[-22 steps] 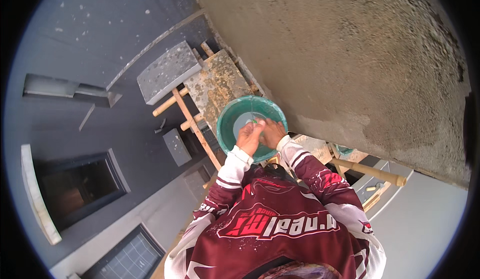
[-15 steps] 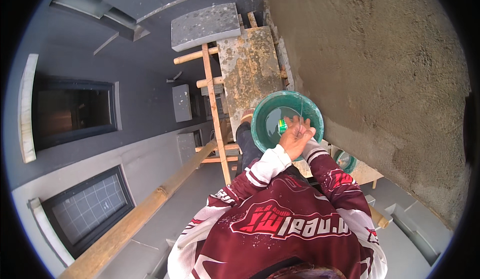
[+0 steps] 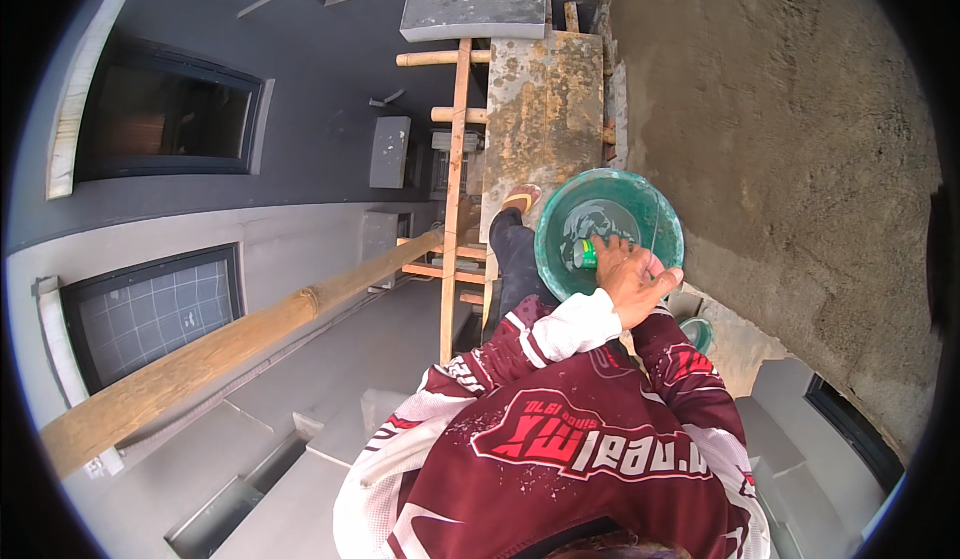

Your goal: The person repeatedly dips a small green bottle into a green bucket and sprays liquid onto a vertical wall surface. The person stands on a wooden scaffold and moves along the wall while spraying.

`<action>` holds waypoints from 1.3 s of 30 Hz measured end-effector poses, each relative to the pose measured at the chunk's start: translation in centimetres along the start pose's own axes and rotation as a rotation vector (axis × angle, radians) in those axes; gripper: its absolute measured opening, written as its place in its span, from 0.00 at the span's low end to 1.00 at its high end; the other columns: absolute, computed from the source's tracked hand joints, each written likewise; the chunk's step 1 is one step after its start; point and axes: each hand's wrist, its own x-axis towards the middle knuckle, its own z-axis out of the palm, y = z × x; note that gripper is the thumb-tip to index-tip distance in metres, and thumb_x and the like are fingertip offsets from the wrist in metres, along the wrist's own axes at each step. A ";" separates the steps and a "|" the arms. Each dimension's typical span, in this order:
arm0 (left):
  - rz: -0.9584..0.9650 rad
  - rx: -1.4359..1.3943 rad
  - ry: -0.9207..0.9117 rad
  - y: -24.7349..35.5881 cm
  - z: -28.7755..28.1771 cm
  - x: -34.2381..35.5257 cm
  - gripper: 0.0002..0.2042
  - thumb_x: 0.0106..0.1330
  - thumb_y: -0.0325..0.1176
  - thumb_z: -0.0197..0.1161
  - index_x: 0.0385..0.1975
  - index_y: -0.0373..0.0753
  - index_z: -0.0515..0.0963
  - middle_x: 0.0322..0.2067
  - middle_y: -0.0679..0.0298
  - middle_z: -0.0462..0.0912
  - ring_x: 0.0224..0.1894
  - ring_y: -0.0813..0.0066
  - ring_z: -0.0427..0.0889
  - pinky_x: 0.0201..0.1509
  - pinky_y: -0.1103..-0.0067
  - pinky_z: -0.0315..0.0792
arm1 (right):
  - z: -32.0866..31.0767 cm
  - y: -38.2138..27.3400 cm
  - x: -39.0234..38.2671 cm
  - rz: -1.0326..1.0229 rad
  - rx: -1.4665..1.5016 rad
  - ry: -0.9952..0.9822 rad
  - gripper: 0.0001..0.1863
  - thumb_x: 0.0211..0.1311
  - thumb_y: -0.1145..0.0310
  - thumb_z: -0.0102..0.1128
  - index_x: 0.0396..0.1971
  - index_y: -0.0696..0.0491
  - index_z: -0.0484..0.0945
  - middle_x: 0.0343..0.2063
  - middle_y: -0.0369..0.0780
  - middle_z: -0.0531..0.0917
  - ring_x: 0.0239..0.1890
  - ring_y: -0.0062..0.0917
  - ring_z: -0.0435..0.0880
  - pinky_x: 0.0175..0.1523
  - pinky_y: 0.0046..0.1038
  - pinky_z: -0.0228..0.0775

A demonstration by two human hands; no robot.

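Note:
A green bucket [image 3: 548, 209] with some liquid inside stands right in front of me, beside the plank. My left hand [image 3: 632, 284] reaches over its near side, palm down. The fingers close at a small green can-shaped container [image 3: 585, 253] with a pale end, low in the bucket. My right hand [image 3: 652, 262] lies mostly hidden behind the left one at the bucket's right side, so its grip does not show. A thin line like a bucket handle [image 3: 655, 224] runs from the far right rim down to it.
A mottled plank [image 3: 545, 109] on bamboo and timber leads away ahead. A rough plastered wall [image 3: 780, 139] rises on the right. To the left are an upright timber [image 3: 457, 189], a long bamboo pole [image 3: 310, 304] and a drop. Another green bucket [image 3: 697, 333] sits lower right.
The whole view has swung, so the bucket and plank appear further right. The liquid now shows ripples. Both hands stay at the bucket, the container still by the left fingers.

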 end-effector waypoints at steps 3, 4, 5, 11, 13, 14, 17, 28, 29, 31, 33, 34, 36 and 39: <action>-0.034 -0.077 0.038 0.4 -0.4 -1.0 0.23 0.63 0.45 0.55 0.38 0.24 0.68 0.59 0.26 0.49 0.67 0.35 0.30 0.68 0.57 0.28 | 0.2 0.1 -0.3 -0.031 0.003 -0.012 0.29 0.53 0.54 0.52 0.57 0.43 0.63 0.48 0.44 0.72 0.53 0.40 0.70 0.55 0.42 0.59; -0.030 -0.108 0.073 0.2 -0.2 -1.2 0.23 0.63 0.45 0.56 0.38 0.24 0.68 0.59 0.26 0.49 0.67 0.35 0.30 0.68 0.57 0.30 | 0.3 0.2 -0.4 -0.036 0.007 -0.016 0.29 0.53 0.55 0.53 0.57 0.43 0.63 0.48 0.45 0.72 0.53 0.40 0.70 0.55 0.42 0.59; -0.026 -0.138 0.108 -0.1 0.1 -1.4 0.22 0.63 0.44 0.56 0.37 0.24 0.68 0.59 0.26 0.49 0.67 0.35 0.29 0.68 0.58 0.31 | 0.5 0.1 -0.1 -0.047 0.009 -0.021 0.30 0.53 0.55 0.53 0.57 0.44 0.63 0.49 0.45 0.72 0.53 0.40 0.70 0.55 0.42 0.60; 0.041 -0.152 0.178 -2.5 1.3 -1.9 0.20 0.63 0.40 0.57 0.37 0.24 0.67 0.60 0.27 0.47 0.67 0.37 0.29 0.68 0.60 0.34 | 0.7 -0.1 -0.8 -0.078 0.038 -0.037 0.31 0.51 0.56 0.55 0.57 0.45 0.63 0.49 0.46 0.72 0.53 0.42 0.70 0.56 0.42 0.60; 0.036 -0.170 0.180 -2.8 1.7 -1.5 0.19 0.63 0.40 0.57 0.37 0.24 0.68 0.60 0.28 0.48 0.67 0.40 0.32 0.68 0.60 0.35 | 0.8 -0.1 -0.8 -0.092 0.043 -0.050 0.31 0.51 0.56 0.56 0.57 0.45 0.63 0.49 0.46 0.72 0.53 0.42 0.70 0.56 0.41 0.60; 0.026 -0.190 0.176 -3.0 1.8 -1.5 0.19 0.63 0.39 0.57 0.37 0.25 0.68 0.60 0.29 0.49 0.68 0.41 0.34 0.68 0.61 0.36 | 0.8 -0.1 -0.9 -0.090 0.044 -0.050 0.31 0.51 0.56 0.56 0.57 0.45 0.63 0.49 0.46 0.72 0.53 0.42 0.70 0.56 0.41 0.61; -0.004 -0.259 0.142 -3.8 2.1 -1.0 0.17 0.63 0.38 0.57 0.36 0.26 0.69 0.60 0.32 0.53 0.68 0.48 0.41 0.68 0.67 0.41 | 0.8 -0.4 -1.1 -0.082 0.059 -0.053 0.32 0.50 0.56 0.57 0.57 0.46 0.63 0.49 0.47 0.72 0.53 0.43 0.70 0.56 0.41 0.61; 0.035 -0.070 0.144 -8.4 -0.9 -1.8 0.14 0.64 0.40 0.57 0.28 0.32 0.72 0.25 0.66 0.74 0.32 0.82 0.69 0.50 0.80 0.64 | 2.2 -4.6 -0.2 -0.004 0.160 -0.062 0.34 0.47 0.58 0.61 0.57 0.48 0.63 0.49 0.48 0.72 0.54 0.45 0.69 0.56 0.41 0.62; 0.064 -0.061 0.134 -8.9 -1.4 -1.9 0.14 0.64 0.40 0.57 0.28 0.33 0.72 0.24 0.67 0.73 0.30 0.83 0.69 0.47 0.80 0.66 | 2.3 -5.2 -0.4 0.012 0.185 -0.059 0.34 0.47 0.58 0.62 0.57 0.48 0.63 0.50 0.49 0.72 0.54 0.45 0.69 0.56 0.41 0.62; 0.010 -0.134 0.075 -7.9 -3.4 -2.7 0.15 0.64 0.41 0.58 0.27 0.33 0.72 0.25 0.66 0.74 0.31 0.82 0.70 0.42 0.81 0.67 | 2.2 -6.2 -0.2 0.024 0.242 -0.060 0.34 0.47 0.58 0.62 0.57 0.49 0.63 0.50 0.49 0.72 0.54 0.46 0.69 0.56 0.41 0.63; -0.002 -0.219 0.006 -7.0 -5.4 -3.0 0.14 0.64 0.41 0.58 0.28 0.34 0.74 0.27 0.67 0.75 0.33 0.82 0.71 0.40 0.81 0.68 | 1.7 -7.0 -0.4 0.077 0.369 -0.026 0.35 0.46 0.59 0.63 0.57 0.49 0.63 0.50 0.49 0.72 0.54 0.46 0.69 0.56 0.41 0.63; -0.031 -0.371 0.051 -7.2 -6.1 -3.5 0.13 0.64 0.41 0.57 0.30 0.35 0.74 0.29 0.68 0.76 0.34 0.83 0.71 0.39 0.83 0.67 | 1.4 -7.9 0.1 0.061 0.437 -0.023 0.35 0.46 0.59 0.63 0.57 0.49 0.63 0.50 0.49 0.72 0.54 0.46 0.69 0.56 0.41 0.63; -0.001 -0.375 0.101 -9.3 -7.7 -2.4 0.14 0.64 0.42 0.58 0.32 0.35 0.74 0.28 0.69 0.75 0.29 0.84 0.70 0.31 0.84 0.66 | 0.8 -9.5 0.3 0.071 0.644 0.061 0.35 0.45 0.59 0.64 0.56 0.50 0.63 0.50 0.50 0.72 0.54 0.47 0.69 0.56 0.41 0.63; -0.123 -0.512 0.127 -8.1 -10.7 -2.8 0.12 0.62 0.43 0.60 0.30 0.40 0.73 0.18 0.73 0.69 0.15 0.87 0.63 0.16 0.85 0.56 | -2.9 -12.3 -0.7 0.032 0.800 0.333 0.37 0.44 0.59 0.66 0.57 0.50 0.62 0.50 0.50 0.71 0.54 0.48 0.69 0.57 0.40 0.63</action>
